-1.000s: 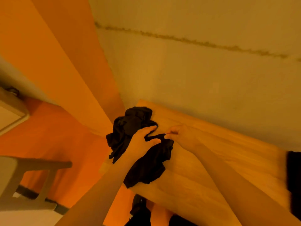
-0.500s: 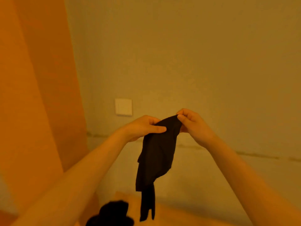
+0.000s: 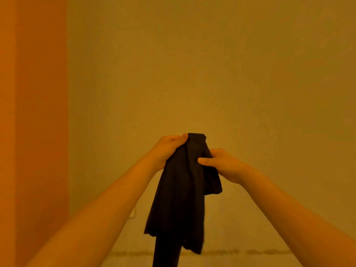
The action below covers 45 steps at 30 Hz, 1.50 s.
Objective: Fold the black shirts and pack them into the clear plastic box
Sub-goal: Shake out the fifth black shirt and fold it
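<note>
A black shirt (image 3: 181,193) hangs bunched in the air in front of the wall, its lower end running off the bottom of the head view. My left hand (image 3: 168,148) grips its top edge from the left. My right hand (image 3: 221,163) pinches the cloth a little lower on the right side, thumb across the front. Neither the clear plastic box nor the table is in view.
A plain yellowish wall (image 3: 212,74) fills the view, with an orange panel (image 3: 32,112) down the left side. A wall switch plate (image 3: 133,212) shows partly behind my left forearm. A dark stained line (image 3: 260,252) runs along the wall low down.
The shirt went from the heap on the wooden table up into the air. The view tilted up, so table and heap dropped out of sight. My right hand shifted lower on the cloth.
</note>
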Each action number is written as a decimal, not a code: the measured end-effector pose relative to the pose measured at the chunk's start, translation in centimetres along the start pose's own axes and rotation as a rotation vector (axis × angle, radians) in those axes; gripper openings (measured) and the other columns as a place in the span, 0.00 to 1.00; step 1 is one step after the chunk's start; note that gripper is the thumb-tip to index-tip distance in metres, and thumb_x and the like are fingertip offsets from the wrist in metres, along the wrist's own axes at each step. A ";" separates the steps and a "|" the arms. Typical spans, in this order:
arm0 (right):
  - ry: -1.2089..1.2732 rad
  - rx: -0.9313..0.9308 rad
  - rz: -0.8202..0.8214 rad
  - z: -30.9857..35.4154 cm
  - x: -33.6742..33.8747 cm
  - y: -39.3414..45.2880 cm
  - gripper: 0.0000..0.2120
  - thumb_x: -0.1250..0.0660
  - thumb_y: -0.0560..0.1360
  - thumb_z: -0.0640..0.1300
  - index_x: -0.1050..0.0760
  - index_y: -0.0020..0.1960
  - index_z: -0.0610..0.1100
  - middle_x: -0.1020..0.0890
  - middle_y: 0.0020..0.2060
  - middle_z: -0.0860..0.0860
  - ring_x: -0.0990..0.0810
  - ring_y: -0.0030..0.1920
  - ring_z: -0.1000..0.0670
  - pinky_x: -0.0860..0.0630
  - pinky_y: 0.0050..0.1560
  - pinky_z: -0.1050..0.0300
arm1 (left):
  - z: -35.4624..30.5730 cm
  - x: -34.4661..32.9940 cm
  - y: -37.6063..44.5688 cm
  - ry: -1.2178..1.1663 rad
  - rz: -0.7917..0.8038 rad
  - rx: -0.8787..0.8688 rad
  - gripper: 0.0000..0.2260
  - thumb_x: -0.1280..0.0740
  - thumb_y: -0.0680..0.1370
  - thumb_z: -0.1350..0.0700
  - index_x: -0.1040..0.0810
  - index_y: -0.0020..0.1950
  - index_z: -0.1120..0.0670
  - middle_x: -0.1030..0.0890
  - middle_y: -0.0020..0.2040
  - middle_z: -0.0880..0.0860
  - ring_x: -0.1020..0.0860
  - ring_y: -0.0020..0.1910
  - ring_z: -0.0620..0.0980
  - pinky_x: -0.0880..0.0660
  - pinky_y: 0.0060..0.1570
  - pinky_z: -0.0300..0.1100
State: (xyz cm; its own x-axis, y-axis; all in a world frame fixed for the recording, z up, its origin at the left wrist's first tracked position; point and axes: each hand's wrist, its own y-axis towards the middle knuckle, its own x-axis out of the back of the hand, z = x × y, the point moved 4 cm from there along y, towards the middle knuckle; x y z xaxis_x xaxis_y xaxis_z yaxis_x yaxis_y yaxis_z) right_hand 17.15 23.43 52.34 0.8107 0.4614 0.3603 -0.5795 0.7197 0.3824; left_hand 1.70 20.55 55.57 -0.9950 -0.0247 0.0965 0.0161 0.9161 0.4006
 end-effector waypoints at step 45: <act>-0.403 -0.198 -0.088 3.0 10.9 0.1 0.14 0.41 0.79 0.47 0.22 0.43 0.41 0.18 0.39 0.47 0.19 0.39 0.51 0.24 0.40 0.59 | 0.9 3.7 -0.8 0.342 0.188 0.123 0.10 0.36 0.77 0.51 0.22 0.41 0.56 0.19 0.38 0.51 0.21 0.37 0.46 0.27 0.36 0.36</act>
State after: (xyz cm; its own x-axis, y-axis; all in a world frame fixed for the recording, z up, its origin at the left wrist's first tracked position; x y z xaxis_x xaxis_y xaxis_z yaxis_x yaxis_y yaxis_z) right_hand 25.69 26.95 58.81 0.7365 0.1838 0.6510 -0.4510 0.8507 0.2700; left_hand -2.12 20.10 54.78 -0.8855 0.0355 0.4634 0.1623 0.9579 0.2367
